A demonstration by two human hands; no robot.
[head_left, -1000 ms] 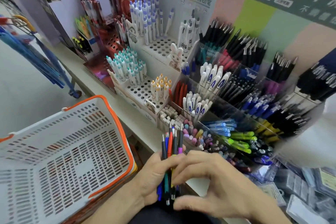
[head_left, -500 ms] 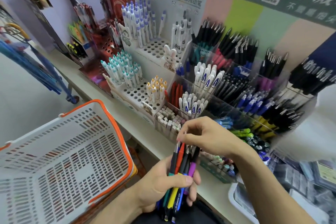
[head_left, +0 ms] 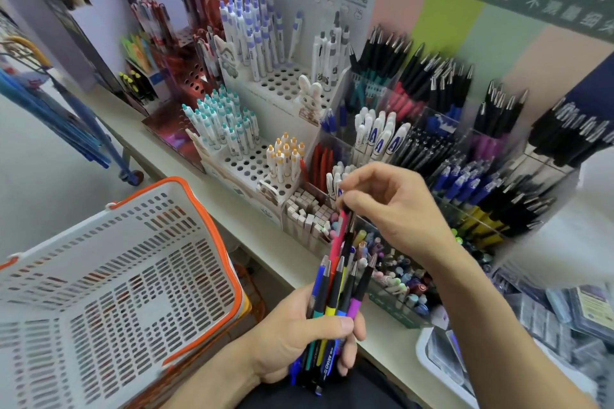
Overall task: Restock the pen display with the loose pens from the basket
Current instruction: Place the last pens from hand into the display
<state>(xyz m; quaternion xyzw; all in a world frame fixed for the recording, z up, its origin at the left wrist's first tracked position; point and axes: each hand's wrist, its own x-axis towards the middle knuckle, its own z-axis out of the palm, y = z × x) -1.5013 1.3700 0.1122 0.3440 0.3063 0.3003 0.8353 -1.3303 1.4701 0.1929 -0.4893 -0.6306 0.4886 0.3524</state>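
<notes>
My left hand (head_left: 299, 339) grips a bundle of loose pens (head_left: 335, 302) with coloured grips, held upright near the shelf's front edge. Above it, my right hand (head_left: 388, 206) pinches the top of a pink-red pen (head_left: 339, 236) that stands higher than the others in the bundle. The white basket with an orange rim (head_left: 109, 276) sits at the lower left and looks bare inside. Behind my hands rises the clear tiered pen display (head_left: 465, 149), its compartments filled with black, blue, pink and yellow pens.
A white stepped holder with hole grids (head_left: 252, 163) holds teal, purple and orange-capped pens at centre left. Small erasers (head_left: 309, 212) fill a box by the shelf edge. A white tray of packets (head_left: 442, 362) lies at the lower right. A blue cart frame (head_left: 83, 129) stands left.
My right hand has risen from the bundle, drawing the pink-red pen upward out of it. The left hand keeps its hold on the remaining pens. The view has shifted slightly.
</notes>
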